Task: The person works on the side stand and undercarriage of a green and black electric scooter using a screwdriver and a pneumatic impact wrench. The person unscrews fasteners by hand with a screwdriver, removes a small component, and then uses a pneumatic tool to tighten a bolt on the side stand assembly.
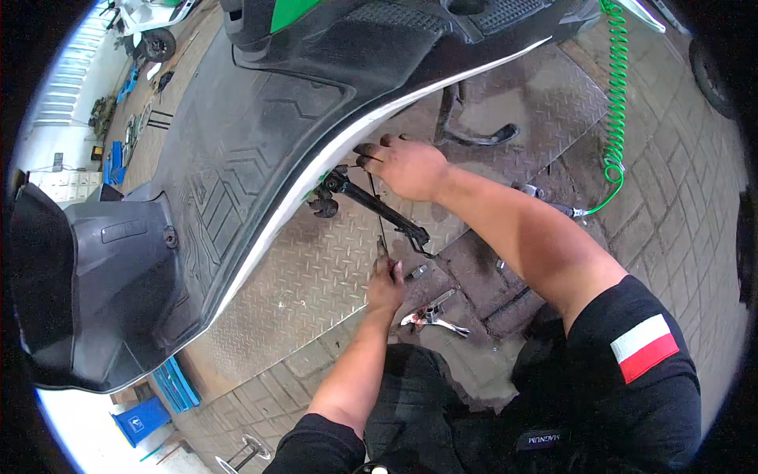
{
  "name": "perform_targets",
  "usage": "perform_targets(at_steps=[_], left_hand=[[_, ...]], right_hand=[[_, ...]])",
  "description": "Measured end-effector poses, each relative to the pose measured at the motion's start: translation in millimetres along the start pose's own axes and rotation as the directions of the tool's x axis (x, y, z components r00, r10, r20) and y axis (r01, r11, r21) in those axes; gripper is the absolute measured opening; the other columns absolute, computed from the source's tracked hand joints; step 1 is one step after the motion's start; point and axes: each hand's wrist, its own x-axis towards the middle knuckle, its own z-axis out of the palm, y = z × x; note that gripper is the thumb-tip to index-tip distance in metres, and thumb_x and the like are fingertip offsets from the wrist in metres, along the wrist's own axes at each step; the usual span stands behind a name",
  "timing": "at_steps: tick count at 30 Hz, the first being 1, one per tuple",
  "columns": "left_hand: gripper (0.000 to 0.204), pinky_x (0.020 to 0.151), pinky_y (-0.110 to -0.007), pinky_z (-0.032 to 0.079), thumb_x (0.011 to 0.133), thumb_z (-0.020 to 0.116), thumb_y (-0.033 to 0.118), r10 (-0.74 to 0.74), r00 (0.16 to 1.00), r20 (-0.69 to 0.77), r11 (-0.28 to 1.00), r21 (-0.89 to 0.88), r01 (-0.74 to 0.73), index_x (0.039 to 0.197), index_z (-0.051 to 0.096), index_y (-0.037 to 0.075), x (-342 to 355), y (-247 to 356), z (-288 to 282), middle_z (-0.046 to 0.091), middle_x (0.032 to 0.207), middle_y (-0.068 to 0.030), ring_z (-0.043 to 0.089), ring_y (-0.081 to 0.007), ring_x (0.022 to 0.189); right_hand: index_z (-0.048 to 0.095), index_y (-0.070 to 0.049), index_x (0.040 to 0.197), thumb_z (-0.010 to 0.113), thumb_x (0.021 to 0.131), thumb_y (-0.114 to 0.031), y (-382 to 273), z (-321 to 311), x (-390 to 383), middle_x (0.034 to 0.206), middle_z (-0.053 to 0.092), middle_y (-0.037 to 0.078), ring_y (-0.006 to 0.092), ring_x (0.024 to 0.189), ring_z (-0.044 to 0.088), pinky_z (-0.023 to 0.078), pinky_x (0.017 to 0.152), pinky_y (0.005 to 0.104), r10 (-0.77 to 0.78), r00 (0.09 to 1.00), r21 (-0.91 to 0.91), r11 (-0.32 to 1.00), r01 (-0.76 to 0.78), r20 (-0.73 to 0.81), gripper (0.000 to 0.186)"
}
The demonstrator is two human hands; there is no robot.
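My left hand (385,283) is closed round the lower end of a thin dark metal rod (377,215), its index finger stretched along it. The rod runs up beside a black side stand (379,207), which slants out from under a scooter's edge. My right hand (404,167) is at the rod's upper end, close to the stand's pivot (335,182). Its blackened fingers are bent together against the scooter's underside; what they grip is hidden. Locking pliers (433,314) lie on the floor near my left hand, and a small metal socket (416,272) sits beside it.
The scooter's black footboard (245,158) with its white edge fills the left and top. A black curved metal lever (482,138) is beyond my right hand. An air tool (560,208) on a green coiled hose (616,95) lies right. Metal tread plate (316,276) meets paving.
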Motion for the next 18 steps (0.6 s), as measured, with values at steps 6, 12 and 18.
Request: perform_targets(at_steps=[6,12,18], left_hand=[[0.055,0.085,-0.044,0.048,0.094,0.052,0.027,-0.032,0.998,0.056,0.994,-0.104,0.037,0.14,0.033,0.004,5.0,17.3,21.8,0.062,0.106,-0.0221,0.061,-0.039,0.097],[0.06,0.088,-0.042,0.046,0.094,0.052,0.025,-0.002,0.981,0.195,0.987,-0.156,0.033,0.143,0.023,0.006,12.6,6.8,11.7,0.063,0.107,-0.0204,0.061,-0.0349,0.1],[0.068,0.081,-0.041,0.048,0.093,0.054,0.022,0.021,0.956,0.292,0.993,-0.116,0.013,0.147,0.016,0.007,2.8,-4.0,-25.8,0.062,0.1,-0.0196,0.063,-0.0334,0.089]], right_hand=[[0.057,-0.014,0.12,0.048,0.084,-0.012,5.2,1.6,1.1,0.125,0.054,0.003,0.0267,0.112,0.054,0.052,0.088,0.0378,-0.01,0.999,-0.04,0.999,0.008,-0.039,0.037],[0.057,-0.014,0.119,0.049,0.082,-0.013,4.9,5.7,-1.4,0.126,0.054,0.002,0.0262,0.11,0.054,0.05,0.089,0.0385,-0.031,0.995,-0.017,0.999,0.03,-0.093,0.037],[0.057,-0.013,0.116,0.05,0.082,-0.015,-1.4,8.7,-12.2,0.122,0.054,0.003,0.0232,0.105,0.055,0.048,0.087,0.0369,-0.029,0.991,-0.041,0.999,0.024,-0.13,0.036]])
